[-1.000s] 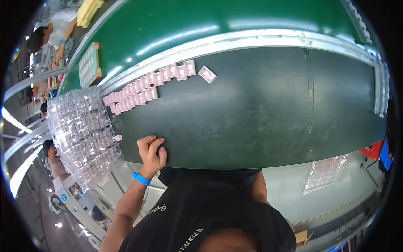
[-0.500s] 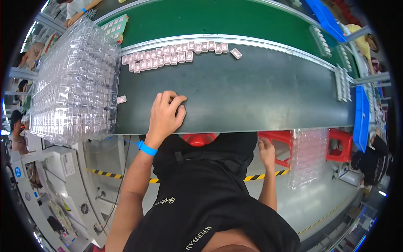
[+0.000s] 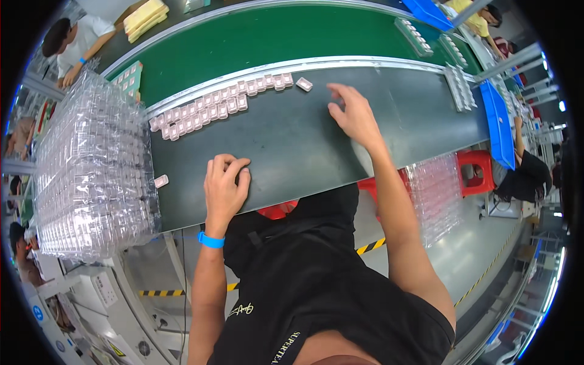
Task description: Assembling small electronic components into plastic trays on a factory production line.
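the left hand [image 3: 225, 185] lies knuckles up on the dark grey work surface [image 3: 292, 146], fingers curled under, near the table's front edge; whether anything sits beneath it cannot be told. a blue wristband [image 3: 210, 240] circles that wrist. the right hand [image 3: 351, 112] reaches farther out over the same surface, fingers spread and empty, fingertips just beside a single small pink rectangular piece [image 3: 304, 84]. left of that piece runs a double row of small pink rectangular pieces [image 3: 213, 106], slanting toward a tall stack of clear plastic blister trays [image 3: 91, 176]. one loose pink piece [image 3: 160, 180] lies beside the stack. beyond the surface runs a green conveyor belt [image 3: 255, 36].
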Tool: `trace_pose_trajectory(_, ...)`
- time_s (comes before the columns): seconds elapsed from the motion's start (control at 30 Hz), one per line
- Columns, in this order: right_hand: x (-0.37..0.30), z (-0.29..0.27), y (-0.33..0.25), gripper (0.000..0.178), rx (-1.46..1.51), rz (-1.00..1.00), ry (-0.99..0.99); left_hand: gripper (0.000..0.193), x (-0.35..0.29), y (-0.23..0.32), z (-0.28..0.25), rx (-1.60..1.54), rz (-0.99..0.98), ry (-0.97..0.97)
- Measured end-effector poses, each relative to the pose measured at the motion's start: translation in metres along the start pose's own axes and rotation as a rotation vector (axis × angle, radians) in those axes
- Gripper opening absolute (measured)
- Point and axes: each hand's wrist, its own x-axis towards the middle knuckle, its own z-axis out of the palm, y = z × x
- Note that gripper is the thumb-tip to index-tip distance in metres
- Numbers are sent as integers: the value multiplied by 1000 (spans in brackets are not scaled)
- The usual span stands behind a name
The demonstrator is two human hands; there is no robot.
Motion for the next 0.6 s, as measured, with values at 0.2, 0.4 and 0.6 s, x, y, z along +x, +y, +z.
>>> trace_pose_trajectory(0.2,56,35,16,51,-237,-23,-120,11,1,-1,0,-44,-38,23)
trace_pose_trajectory(0.4,72,44,9,40,-213,-15,-67,11,1,-3,1,-40,-54,21)
trace_pose_trajectory(0.6,89,52,12,44,-207,-38,-92,10,2,-3,2,-56,-54,17)
